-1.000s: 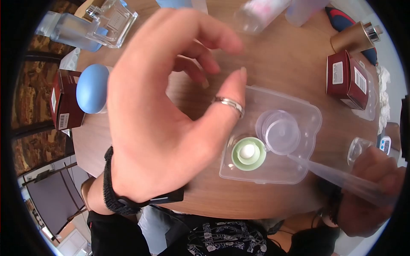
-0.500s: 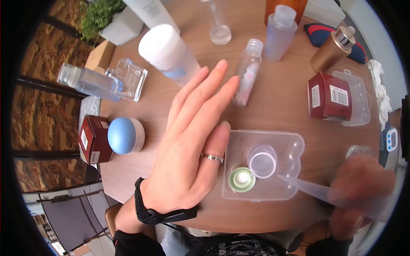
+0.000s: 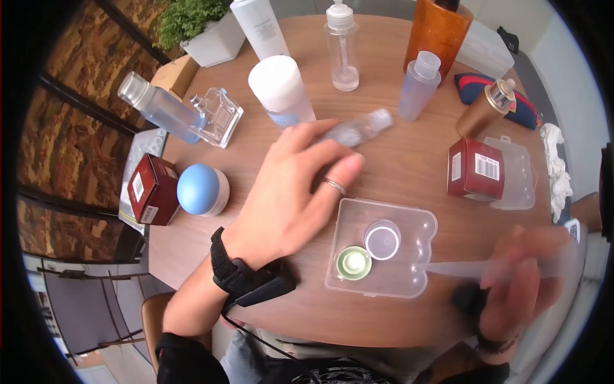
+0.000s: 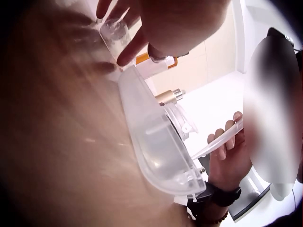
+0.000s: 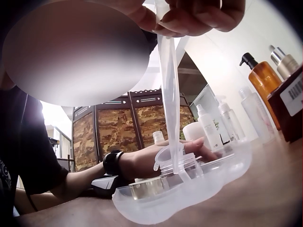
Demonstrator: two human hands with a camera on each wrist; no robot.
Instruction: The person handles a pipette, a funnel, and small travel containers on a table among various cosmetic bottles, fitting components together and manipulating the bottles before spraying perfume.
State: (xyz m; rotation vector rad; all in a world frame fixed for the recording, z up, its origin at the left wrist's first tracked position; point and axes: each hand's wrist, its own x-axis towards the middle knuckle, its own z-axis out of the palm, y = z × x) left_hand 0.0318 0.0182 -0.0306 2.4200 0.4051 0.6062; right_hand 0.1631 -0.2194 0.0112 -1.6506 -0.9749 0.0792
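My left hand (image 3: 291, 185) reaches over the table and grips a small clear bottle (image 3: 364, 130), its fingers and thumb either side of the bottle's body in the left wrist view. The bottle lies tilted, cap pointing away to the right. My right hand (image 3: 521, 278) pinches a long, translucent, tapering plastic piece (image 5: 169, 90), blurred in the head view. Its thin end points down over the clear plastic case (image 3: 409, 214). Inside the case sit a small clear round jar (image 3: 382, 243) and a green round cup (image 3: 354, 264) with something white in its middle.
Behind the left hand stand a white-capped jar (image 3: 276, 80), a pump bottle (image 3: 342, 48) and an amber bottle (image 3: 435, 38). A blue-lidded jar (image 3: 198, 190) and a dark red box (image 3: 153, 190) are at left. Another red box (image 3: 476, 169) stands at right.
The left hand has moved from near the camera down onto the table and taken hold of the clear bottle, which has tipped over. The right hand keeps its hold on the plastic piece.
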